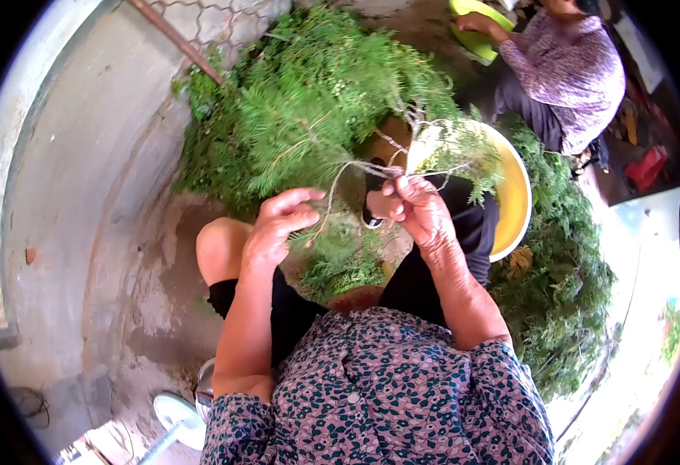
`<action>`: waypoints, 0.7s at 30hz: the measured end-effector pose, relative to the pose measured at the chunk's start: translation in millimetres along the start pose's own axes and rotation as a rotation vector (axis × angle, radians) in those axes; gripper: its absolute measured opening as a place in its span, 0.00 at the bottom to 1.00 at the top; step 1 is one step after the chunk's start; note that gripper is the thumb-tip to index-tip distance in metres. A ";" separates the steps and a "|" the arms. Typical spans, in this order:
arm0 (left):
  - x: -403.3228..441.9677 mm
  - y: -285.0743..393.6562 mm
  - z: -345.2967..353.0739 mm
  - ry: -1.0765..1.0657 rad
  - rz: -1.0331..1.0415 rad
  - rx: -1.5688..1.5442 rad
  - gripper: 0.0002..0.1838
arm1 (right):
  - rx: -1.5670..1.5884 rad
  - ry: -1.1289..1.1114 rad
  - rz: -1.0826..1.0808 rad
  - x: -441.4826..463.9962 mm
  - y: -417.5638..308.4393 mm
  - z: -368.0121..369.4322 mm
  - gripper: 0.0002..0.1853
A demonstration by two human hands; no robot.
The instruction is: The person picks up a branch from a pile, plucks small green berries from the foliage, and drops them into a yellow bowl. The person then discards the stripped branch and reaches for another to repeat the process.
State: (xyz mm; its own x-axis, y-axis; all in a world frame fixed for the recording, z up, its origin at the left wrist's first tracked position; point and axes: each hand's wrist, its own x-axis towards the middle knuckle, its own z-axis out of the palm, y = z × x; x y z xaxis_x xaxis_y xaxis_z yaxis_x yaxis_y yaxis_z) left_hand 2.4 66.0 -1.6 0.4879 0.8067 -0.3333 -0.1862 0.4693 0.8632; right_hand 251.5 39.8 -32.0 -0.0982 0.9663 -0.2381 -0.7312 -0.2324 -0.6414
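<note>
Nearest the camera, a collared shirt of pale fabric with a dark teal floral print [371, 387] is filling the lower view, and two black-clothed legs [417, 291] are spreading beyond it. Over the gap between them, the right hand [427, 211] is pinching a grey, woody, many-forked branch with feathery green foliage [414, 118] between thumb and fingers, so the stems are fanning out from that one grip. The left hand [278, 225] is curling its fingers loosely beside a thin, drooping side twig; I cannot tell whether they are touching it. With only that pinch holding, a sharp tug could be twisting the branch loose or snapping a brittle fork. A round yellow basin [520, 186] is standing against the right leg, where a shifting knee could be tipping it. Farther out, a large heap of green cuttings [278, 101] is spreading over the floor, while a co-worker in a purple patterned top [568, 74] is holding a lime-green basin [476, 49].
</note>
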 end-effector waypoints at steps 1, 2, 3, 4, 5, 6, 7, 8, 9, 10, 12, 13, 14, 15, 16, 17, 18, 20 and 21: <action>4.6 -7.9 -6.4 0.001 0.067 -0.032 0.17 | -0.028 -0.009 0.010 -0.2 -0.4 -1.3 0.11; 8.0 -13.7 -12.0 0.122 0.077 -0.008 0.15 | -0.072 0.049 -0.003 -2.8 -1.7 1.1 0.10; 10.7 -16.8 -15.0 0.245 0.089 0.014 0.14 | -0.089 0.051 0.000 -4.1 -2.6 -1.0 0.09; 14.1 -22.4 -22.7 0.313 0.115 -0.045 0.12 | -0.124 0.067 -0.010 -6.6 -4.4 -0.2 0.10; 18.2 -27.7 -27.7 0.382 0.140 -0.104 0.11 | -0.159 0.082 -0.021 -9.2 -6.4 0.4 0.10; 17.8 -20.8 -19.2 0.509 0.173 -0.043 0.11 | -0.147 0.072 -0.016 -11.0 -8.4 -0.6 0.10; 18.7 -22.2 -22.5 0.513 0.111 -0.164 0.11 | -0.152 0.085 -0.035 -15.2 -12.4 -1.0 0.10; 20.3 -25.2 -25.2 0.551 0.099 -0.134 0.10 | -0.157 0.084 -0.018 -20.6 -16.9 -0.3 0.10; 21.5 -27.6 -27.7 0.586 0.086 -0.104 0.10 | -0.161 0.087 -0.001 -25.6 -21.8 0.0 0.10; 21.8 -29.7 -29.9 0.565 0.105 -0.089 0.10 | -0.168 0.039 -0.001 -30.7 -25.6 -7.6 0.09; 24.3 -30.8 -24.8 0.543 0.060 -0.120 0.09 | -0.191 0.121 0.019 -48.7 -39.4 -9.0 0.09; 22.1 -29.7 -26.9 0.422 0.030 -0.176 0.09 | -0.180 0.166 0.011 -59.3 -49.3 -4.9 0.10; 23.8 -30.0 -24.8 0.431 0.015 -0.175 0.09 | -0.164 0.186 0.036 -69.1 -59.0 -11.8 0.09; 24.8 -28.5 -22.5 0.452 0.006 -0.173 0.08 | -0.202 0.328 0.020 -79.6 -67.7 -19.2 0.08; 25.9 -27.9 -21.3 0.442 0.006 -0.194 0.08 | -0.171 0.398 -0.041 -90.9 -79.9 -27.4 0.07; 28.2 -29.2 -21.7 0.453 0.004 -0.188 0.08 | -0.141 0.462 -0.099 -103.8 -94.0 -35.7 0.06; 28.8 -27.5 -19.5 0.443 -0.005 -0.188 0.08 | -0.185 0.591 -0.164 -120.3 -111.1 -42.3 0.05; 29.8 -25.3 -15.9 0.432 -0.004 -0.188 0.08 | -0.248 0.799 -0.341 -158.3 -143.6 -68.3 0.03; 29.9 -25.0 -14.8 0.433 0.007 -0.186 0.07 | -0.389 0.905 -0.405 -185.2 -160.9 -74.3 0.06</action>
State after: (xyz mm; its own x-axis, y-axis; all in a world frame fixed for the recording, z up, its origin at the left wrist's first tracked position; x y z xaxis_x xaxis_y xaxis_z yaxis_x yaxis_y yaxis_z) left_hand 9.1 83.7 -38.8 0.0928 0.8673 -0.4890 -0.3571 0.4874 0.7968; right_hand 437.5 -110.0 61.2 0.7593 0.5745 -0.3056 -0.3149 -0.0866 -0.9452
